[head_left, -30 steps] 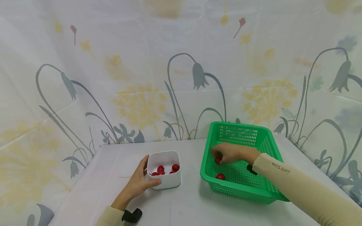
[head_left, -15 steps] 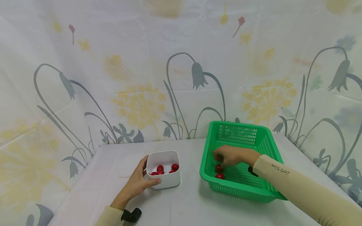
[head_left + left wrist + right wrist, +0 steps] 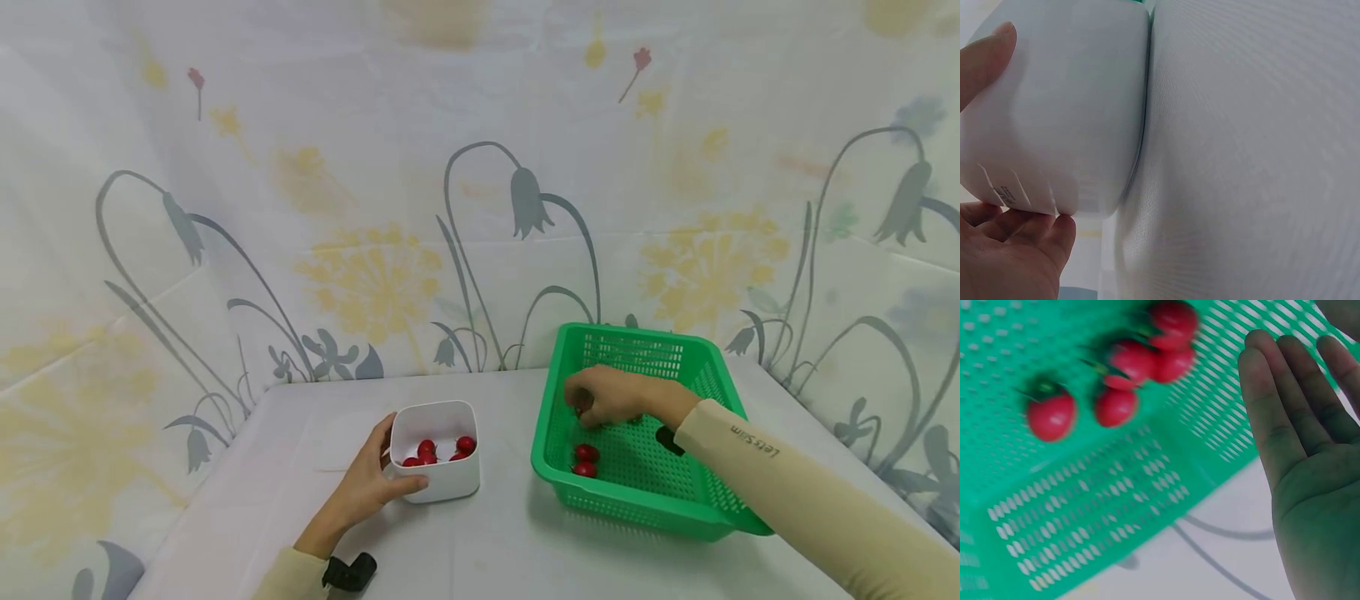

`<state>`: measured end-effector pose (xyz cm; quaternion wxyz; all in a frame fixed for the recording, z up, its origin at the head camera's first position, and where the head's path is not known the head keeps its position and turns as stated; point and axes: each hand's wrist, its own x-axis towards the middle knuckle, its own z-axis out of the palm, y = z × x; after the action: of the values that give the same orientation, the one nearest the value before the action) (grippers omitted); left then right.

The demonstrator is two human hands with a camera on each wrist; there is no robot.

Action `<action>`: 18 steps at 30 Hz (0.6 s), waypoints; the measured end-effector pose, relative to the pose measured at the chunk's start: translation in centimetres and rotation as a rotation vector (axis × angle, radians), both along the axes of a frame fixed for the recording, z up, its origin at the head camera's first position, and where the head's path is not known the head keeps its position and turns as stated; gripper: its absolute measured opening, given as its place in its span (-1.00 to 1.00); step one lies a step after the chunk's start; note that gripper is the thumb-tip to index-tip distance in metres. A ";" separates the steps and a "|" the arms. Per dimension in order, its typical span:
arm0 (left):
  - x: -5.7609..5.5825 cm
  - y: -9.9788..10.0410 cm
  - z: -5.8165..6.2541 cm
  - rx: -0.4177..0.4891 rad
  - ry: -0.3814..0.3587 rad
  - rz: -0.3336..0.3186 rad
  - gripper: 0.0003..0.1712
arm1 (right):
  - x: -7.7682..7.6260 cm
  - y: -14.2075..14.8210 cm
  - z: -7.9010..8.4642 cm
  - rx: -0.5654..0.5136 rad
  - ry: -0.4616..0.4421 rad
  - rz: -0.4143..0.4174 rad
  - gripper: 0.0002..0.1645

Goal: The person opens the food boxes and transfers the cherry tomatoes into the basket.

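1. We see the right hand (image 3: 611, 395) reaching down inside the green basket (image 3: 647, 510), its grip loose, fingers straight; we can't quite tell whether it touches any fruit.
2. Our left hand (image 3: 366, 485) holds the white container (image 3: 448, 482) between thumb and fingers.
3. Red tomatoes (image 3: 1132, 361) lie in the basket; more sit in the container.
4. Both vessels stand on a white table (image 3: 498, 533) before a flower-patterned cloth (image 3: 480, 108).
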<state>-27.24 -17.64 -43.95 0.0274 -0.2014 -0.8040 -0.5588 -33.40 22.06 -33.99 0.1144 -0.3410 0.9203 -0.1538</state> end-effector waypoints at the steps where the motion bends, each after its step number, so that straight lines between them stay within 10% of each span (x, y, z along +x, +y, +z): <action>1: 0.0 0.1 0.0 -0.004 -0.002 0.003 0.14 | -0.1 -0.1 0.5 -0.010 0.010 0.002 -0.74; 18: 0.2 0.2 0.1 0.024 -0.030 0.022 0.14 | -0.8 -7.9 4.7 -0.106 0.092 0.074 -0.83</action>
<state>-26.99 -17.40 -43.81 0.0241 -0.1838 -0.7998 -0.5709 -34.20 14.18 -29.32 0.0595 -0.3870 0.9020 -0.1820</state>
